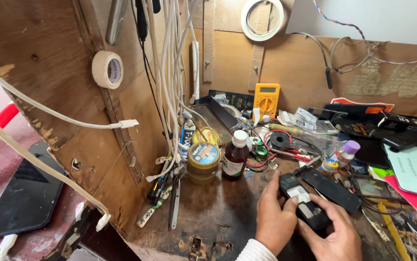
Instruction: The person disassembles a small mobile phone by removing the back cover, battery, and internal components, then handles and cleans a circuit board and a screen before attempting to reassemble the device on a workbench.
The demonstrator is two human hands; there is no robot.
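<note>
Much of the scene is lying partly out of reach of the eye: the lower edge of the view is cutting off the right hand (333,237) at the wrist, and only a strip of white ribbed cuff is showing below the left hand (272,217). Both hands are closing around a small black phone (301,200) with its back off, lying near the front edge of the worn, dark-stained wooden bench (208,212); the left thumb is pressing on the pale label inside the open body, while the right fingers are cupping its lower end and hiding that part. Just beside it, touching or nearly so, a flat black back cover (331,189) is lying at a slant. What is sitting inside the phone's cavity is too small to make out. Further back, a brown glass bottle (235,157) with a white cap is standing upright next to a squat amber jar (202,162) with a printed lid, and a yellow multimeter (266,99) is leaning against the plywood back wall. A bundle of white cables (172,87) is hanging down the rough plywood side panel, where a roll of cream masking tape (107,69) is sticking out. A glossy dark tablet (22,195) is lying off to the left, half covered by a cable.
</note>
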